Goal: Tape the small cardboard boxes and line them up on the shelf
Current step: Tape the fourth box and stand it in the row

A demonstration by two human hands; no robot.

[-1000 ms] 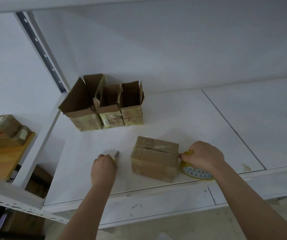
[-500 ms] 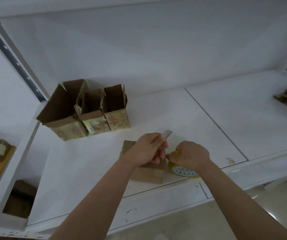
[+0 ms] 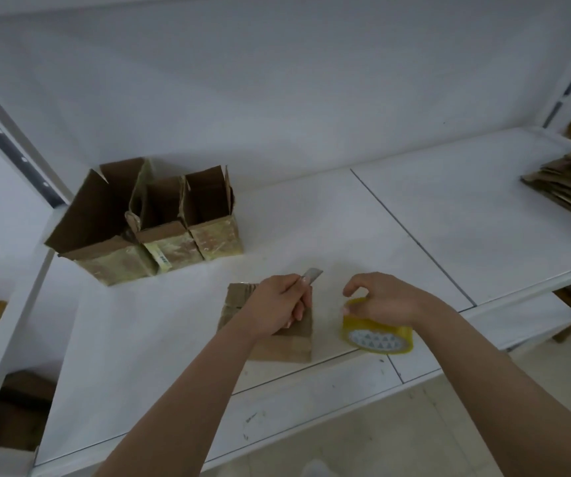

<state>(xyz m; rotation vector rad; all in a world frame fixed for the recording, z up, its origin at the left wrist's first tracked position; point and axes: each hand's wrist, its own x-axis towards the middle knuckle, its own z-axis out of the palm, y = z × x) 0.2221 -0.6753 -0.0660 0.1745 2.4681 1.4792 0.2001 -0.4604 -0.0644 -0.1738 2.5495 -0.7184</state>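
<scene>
matt brown cardboard box (image 3: 277,342), glossy yellow tape roll (image 3: 377,333), dull metal blade (image 3: 312,274), smooth white shelf (image 3: 311,222)

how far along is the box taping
Done: three open boxes stand lined up at the shelf's back left. In hand: left hand grips a cutter over a closed box; right hand holds the tape roll. Left: flat cardboard remains stacked.

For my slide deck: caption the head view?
Left hand holds a utility knife over a cardboard box; right hand grips yellow tape roll.
</scene>
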